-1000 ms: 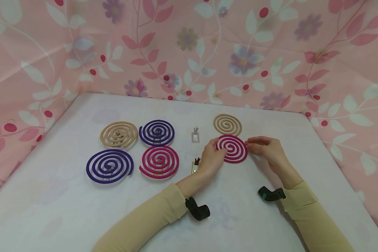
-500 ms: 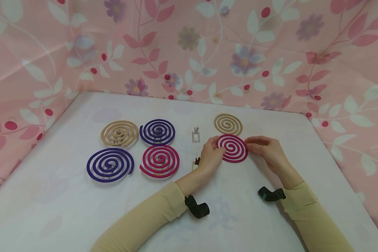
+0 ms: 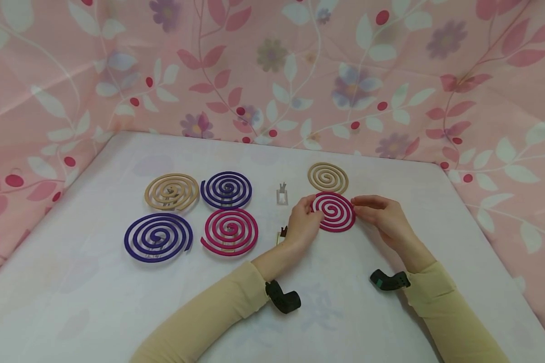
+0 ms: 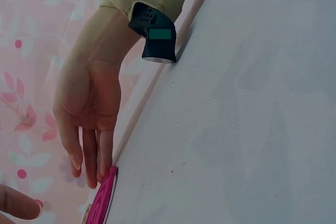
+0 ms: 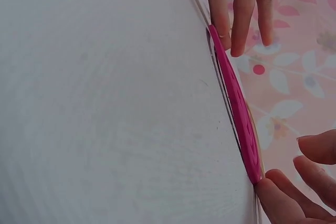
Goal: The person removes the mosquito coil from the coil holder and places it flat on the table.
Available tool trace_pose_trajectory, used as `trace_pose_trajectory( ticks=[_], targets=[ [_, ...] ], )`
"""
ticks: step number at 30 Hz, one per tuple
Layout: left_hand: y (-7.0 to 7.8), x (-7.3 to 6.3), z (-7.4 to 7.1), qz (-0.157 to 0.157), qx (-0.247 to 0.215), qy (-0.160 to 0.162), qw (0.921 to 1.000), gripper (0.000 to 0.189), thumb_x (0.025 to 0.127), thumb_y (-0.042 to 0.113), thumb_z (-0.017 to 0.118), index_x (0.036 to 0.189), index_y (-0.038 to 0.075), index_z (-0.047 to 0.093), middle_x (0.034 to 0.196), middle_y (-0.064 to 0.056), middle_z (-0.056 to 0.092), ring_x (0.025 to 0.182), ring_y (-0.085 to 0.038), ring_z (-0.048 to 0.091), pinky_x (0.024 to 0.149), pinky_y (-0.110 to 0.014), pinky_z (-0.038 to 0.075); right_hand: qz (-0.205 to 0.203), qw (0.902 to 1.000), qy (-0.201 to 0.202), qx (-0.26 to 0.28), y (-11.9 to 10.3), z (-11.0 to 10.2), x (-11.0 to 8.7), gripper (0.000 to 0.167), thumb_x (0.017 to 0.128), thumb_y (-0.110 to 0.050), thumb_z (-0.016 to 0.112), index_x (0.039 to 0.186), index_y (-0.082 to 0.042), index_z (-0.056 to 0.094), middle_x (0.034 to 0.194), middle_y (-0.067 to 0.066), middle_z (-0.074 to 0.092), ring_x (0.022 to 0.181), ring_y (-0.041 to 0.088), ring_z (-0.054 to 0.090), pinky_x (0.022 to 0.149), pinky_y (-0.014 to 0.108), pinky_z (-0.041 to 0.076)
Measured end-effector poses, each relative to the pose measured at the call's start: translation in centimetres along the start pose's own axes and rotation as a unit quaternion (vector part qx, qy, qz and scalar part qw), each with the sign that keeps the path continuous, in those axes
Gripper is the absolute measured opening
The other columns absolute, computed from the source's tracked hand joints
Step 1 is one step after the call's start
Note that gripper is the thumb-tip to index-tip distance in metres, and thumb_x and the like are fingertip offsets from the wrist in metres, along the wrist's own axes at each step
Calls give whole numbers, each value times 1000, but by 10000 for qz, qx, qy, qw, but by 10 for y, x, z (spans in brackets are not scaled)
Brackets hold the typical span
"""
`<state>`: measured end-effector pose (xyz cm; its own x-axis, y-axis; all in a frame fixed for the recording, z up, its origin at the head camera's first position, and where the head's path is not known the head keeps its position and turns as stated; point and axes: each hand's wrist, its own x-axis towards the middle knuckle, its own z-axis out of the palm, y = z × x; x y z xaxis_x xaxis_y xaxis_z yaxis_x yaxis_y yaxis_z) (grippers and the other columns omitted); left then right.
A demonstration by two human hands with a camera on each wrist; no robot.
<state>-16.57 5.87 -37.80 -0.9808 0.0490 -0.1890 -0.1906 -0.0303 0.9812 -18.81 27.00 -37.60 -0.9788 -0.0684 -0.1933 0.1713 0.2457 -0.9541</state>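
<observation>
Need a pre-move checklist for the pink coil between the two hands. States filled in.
1. Left hand touching the pink coil: ok, at its left edge.
2. Right hand touching it: ok, right edge.
3. Coil lying fully flat on the table: cannot tell.
4. Gap to the beige coil behind: cannot tell.
5. Silver metal piece uncovered: ok.
6. Gold metal piece fully visible: not ok, partly hidden.

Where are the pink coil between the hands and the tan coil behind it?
Pink coil (image 3: 331, 212): head view, on its innermost turn.
Tan coil (image 3: 327, 177): head view, on its innermost turn.
</observation>
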Motion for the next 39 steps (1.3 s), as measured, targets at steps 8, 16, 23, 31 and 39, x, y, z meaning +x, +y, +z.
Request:
trace_pose_trajectory(
  ticks=[8,16,23,31,39],
  targets=[
    [0,1,-2,11,-70,-94,9999,53,93,3,54,146,1,45,147,-16,52,132,-26,53,109,-39,46,79,9999,16,92,0,1,0,52,97,-18,66,140,6,50,121,0,65,105,5,61,92,17,53],
    [-2,1,-3,66,-12,-110,9999,52,95,5,54,146,3,44,148,-14,51,133,-28,51,109,-39,47,155,9998,79,-18,-1,4,0,51,98,-21,65,141,3,51,129,7,61,108,7,60,93,17,52],
    [-2,0,-3,80,121,-104,9998,52,95,6,53,146,4,44,151,-13,48,140,-29,45,115,-42,39,154,9998,95,-13,-1,4,0,50,98,-20,65,140,3,51,129,7,61,108,7,60,93,16,52],
    [7,-4,-3,320,83,-207,9992,52,95,6,52,147,6,44,148,-17,50,136,-32,49,111,-44,45,-390,9976,563,120,-13,8,-8,45,97,-18,67,134,4,56,123,-1,66,113,9,58,89,9,50],
    [49,-17,-20,533,-422,-304,9972,56,88,2,55,142,14,52,154,-5,44,142,-30,40,116,-46,38,-1101,9862,562,1098,-49,23,-34,42,96,-13,67,134,0,57,129,5,65,118,15,59,93,12,50]
  ],
)
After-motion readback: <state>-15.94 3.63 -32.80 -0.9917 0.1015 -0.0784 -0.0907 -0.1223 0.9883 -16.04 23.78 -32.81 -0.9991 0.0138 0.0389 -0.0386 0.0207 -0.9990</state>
